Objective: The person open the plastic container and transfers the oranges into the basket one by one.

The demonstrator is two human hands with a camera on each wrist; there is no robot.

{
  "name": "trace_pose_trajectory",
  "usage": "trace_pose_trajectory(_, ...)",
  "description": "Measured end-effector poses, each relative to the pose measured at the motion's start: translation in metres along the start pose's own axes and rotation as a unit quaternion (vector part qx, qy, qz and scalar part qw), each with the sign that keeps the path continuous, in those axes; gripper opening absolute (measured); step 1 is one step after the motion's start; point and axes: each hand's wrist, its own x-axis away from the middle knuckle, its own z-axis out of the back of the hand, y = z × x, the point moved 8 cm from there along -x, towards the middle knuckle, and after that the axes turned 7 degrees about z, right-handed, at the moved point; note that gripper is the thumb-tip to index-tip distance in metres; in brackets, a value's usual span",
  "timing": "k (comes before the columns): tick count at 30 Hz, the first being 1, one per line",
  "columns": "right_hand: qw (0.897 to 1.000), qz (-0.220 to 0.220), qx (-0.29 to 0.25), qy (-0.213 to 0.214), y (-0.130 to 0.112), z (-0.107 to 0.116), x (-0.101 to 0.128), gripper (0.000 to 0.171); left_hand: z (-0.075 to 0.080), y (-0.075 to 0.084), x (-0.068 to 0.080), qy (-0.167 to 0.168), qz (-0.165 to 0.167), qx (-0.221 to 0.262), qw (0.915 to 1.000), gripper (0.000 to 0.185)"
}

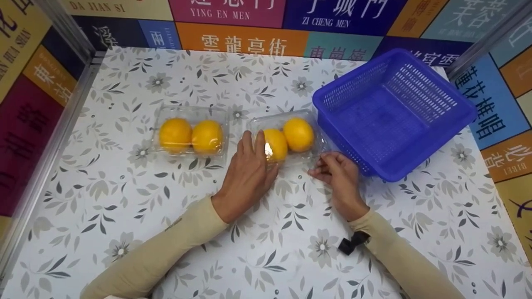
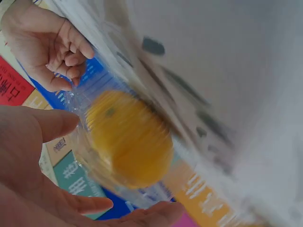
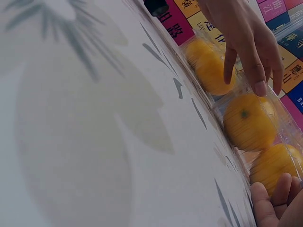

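A clear plastic clamshell box (image 1: 257, 123) with two oranges (image 1: 298, 135) lies in the middle of the table. My left hand (image 1: 248, 176) rests over its left front side, fingers fairly straight and thumb apart, beside the nearer orange (image 2: 128, 137). At the right front corner, my right hand (image 1: 338, 180) has its fingers curled and pinches the edge of the plastic between thumb and fingertips. In the right wrist view, fingertips of the right hand (image 3: 279, 201) are close to an orange inside the box. A second clear box (image 1: 191, 110) with two oranges sits to the left, untouched.
A blue plastic basket (image 1: 380, 128) stands right of the middle box, close to my right hand, with nothing inside. The table (image 1: 166, 232) has a leaf-and-flower covering. Coloured panels with writing (image 1: 249, 39) rise behind and at both sides.
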Motion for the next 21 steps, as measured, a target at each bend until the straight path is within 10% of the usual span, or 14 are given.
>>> trace_pose_trajectory(7,1.000,0.004,0.005,0.003,-0.0048,0.0021,-0.0002,0.024,0.0003,-0.0061,-0.0004,-0.018,0.008,0.107,0.9941,0.084)
trace_pose_trajectory(21,1.000,-0.006,-0.002,0.000,-0.0028,-0.0028,0.0020,0.026,-0.0014,-0.0104,0.0030,-0.045,-0.012,0.091,0.9948,0.083)
